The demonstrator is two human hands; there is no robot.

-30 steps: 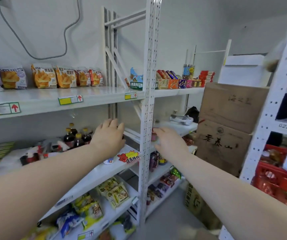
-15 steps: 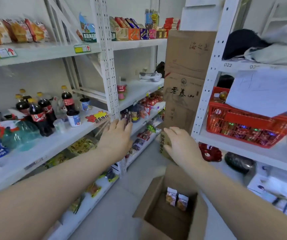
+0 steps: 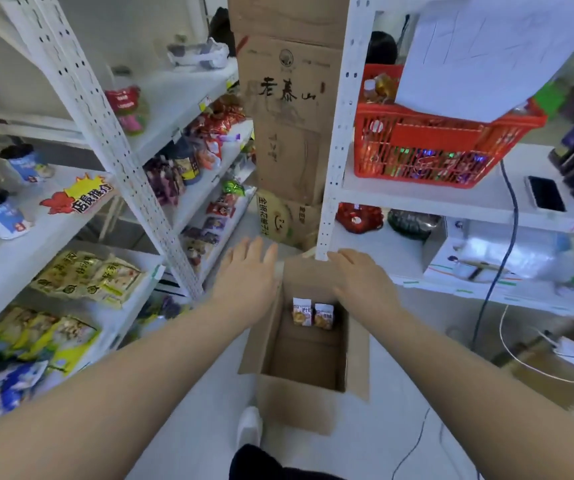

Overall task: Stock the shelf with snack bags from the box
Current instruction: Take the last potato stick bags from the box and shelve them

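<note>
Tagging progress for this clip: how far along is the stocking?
Done: the box is nearly empty, just two snack bags at its far end. In hand: nothing; left hand and right hand open above it. Left: lift both bags and shelve them.

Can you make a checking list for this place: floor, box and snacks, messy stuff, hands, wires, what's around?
Surface: pale floor, open cardboard box standing on it.
Job's things: two snack bags upright at the box's far end.
Clutter: phone and red basket on the right shelf.
Grippers: left hand and right hand open, empty, above the box.
Cables: dark cable hangs off the right shelf; white cable loops below it.
Surroundings: stocked shelves left; stacked cartons behind.
</note>
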